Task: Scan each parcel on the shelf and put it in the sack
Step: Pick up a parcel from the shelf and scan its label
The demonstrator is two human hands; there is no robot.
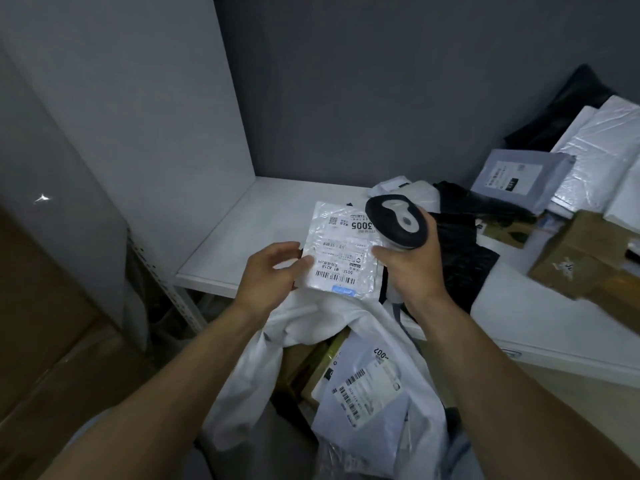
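Flat white plastic parcel (341,251), label up, is held over the front edge of the white shelf (270,216), directly above the open white sack (249,375). Left hand (273,271) pinches its near-left corner. Right hand (412,268) grips the black-and-grey handheld scanner (398,220), one digit touching the parcel's right edge. Long axis runs away from the person. Scanner window hidden; sack bottom cut off.

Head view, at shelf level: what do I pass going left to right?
In order: left hand → white parcel it holds → scanner in the right hand → black bag → grey parcel → cardboard box.
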